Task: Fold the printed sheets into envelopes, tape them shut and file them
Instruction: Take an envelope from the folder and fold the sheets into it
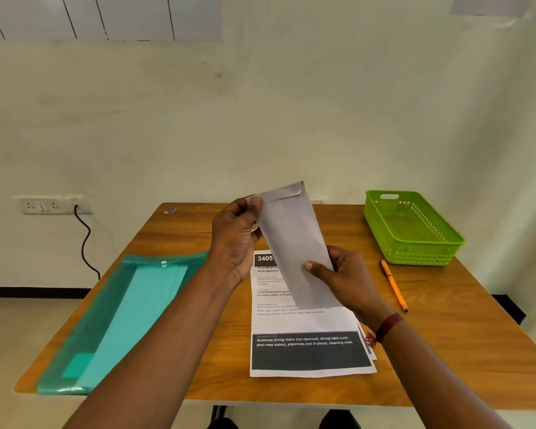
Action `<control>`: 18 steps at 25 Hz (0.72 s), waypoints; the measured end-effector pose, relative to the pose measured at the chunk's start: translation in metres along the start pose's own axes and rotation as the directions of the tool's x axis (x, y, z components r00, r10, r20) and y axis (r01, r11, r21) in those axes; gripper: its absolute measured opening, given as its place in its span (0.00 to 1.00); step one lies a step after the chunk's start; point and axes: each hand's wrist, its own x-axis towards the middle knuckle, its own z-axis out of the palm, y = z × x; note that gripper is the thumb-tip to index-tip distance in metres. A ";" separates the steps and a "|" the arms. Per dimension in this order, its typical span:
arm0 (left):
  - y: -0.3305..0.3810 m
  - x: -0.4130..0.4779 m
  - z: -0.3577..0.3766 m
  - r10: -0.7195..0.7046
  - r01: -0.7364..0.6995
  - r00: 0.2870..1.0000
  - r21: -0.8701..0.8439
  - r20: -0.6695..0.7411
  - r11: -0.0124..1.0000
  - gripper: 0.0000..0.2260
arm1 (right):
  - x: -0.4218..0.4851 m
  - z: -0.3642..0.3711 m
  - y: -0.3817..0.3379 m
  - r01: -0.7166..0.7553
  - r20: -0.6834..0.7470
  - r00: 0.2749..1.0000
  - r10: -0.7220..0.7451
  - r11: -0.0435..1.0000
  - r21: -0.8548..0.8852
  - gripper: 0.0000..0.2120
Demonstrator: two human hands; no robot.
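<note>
A long white envelope (pixel 294 239) is held up above the table, tilted, its flap end at the top. My left hand (pixel 237 239) grips its upper left edge. My right hand (pixel 342 278) pinches its lower part, thumb on the front. Beneath them a small stack of printed sheets (pixel 307 351) lies flat on the wooden table (pixel 446 351), the top sheet headed 3405 with a dark band near its bottom. A translucent green file folder (pixel 121 323) with white envelopes inside lies at the left of the table.
A green plastic basket (pixel 412 227) stands at the back right corner. An orange pen (pixel 394 285) lies in front of the basket. A wall socket with a black cable (pixel 85 243) is on the left wall. Something small (pixel 170 211) lies at the table's far edge.
</note>
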 end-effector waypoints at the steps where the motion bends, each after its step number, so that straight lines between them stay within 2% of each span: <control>1: 0.001 0.000 -0.004 -0.013 0.012 0.999 0.026 0.050 1.000 0.06 | -0.001 -0.002 0.001 0.016 -0.026 1.000 -0.017 0.999 -0.046 0.06; 3: -0.001 0.001 -0.013 -0.062 0.056 0.995 0.082 0.077 0.995 0.03 | 0.000 -0.008 0.001 0.080 -0.082 0.992 -0.096 0.981 -0.178 0.04; 6: -0.007 0.004 -0.026 -0.143 0.156 0.986 0.158 -0.087 0.975 0.08 | 0.005 -0.017 0.005 0.189 -0.121 0.958 -0.261 0.888 -0.419 0.08; 8: -0.011 0.004 -0.036 -0.210 0.240 0.959 0.150 -0.191 0.959 0.03 | 0.005 -0.019 0.007 0.236 -0.144 0.914 -0.378 0.788 -0.569 0.09; 9: -0.013 0.003 -0.041 -0.262 0.289 0.944 0.122 -0.200 0.950 0.01 | 0.004 -0.018 0.008 0.265 -0.134 0.891 -0.434 0.736 -0.623 0.11; 12: -0.020 0.002 -0.054 -0.372 0.395 0.910 0.107 -0.182 0.913 0.07 | -0.002 -0.010 0.017 0.356 -0.017 0.862 -0.507 0.628 -0.692 0.16; 14: -0.027 0.003 -0.060 -0.392 0.426 0.898 0.173 -0.198 0.888 0.10 | -0.005 -0.003 0.025 0.372 0.037 0.854 -0.518 0.562 -0.739 0.17; 18: -0.043 0.007 -0.074 -0.401 0.462 0.881 0.270 -0.253 0.845 0.09 | -0.006 0.008 0.045 0.385 0.067 0.824 -0.563 0.469 -0.794 0.21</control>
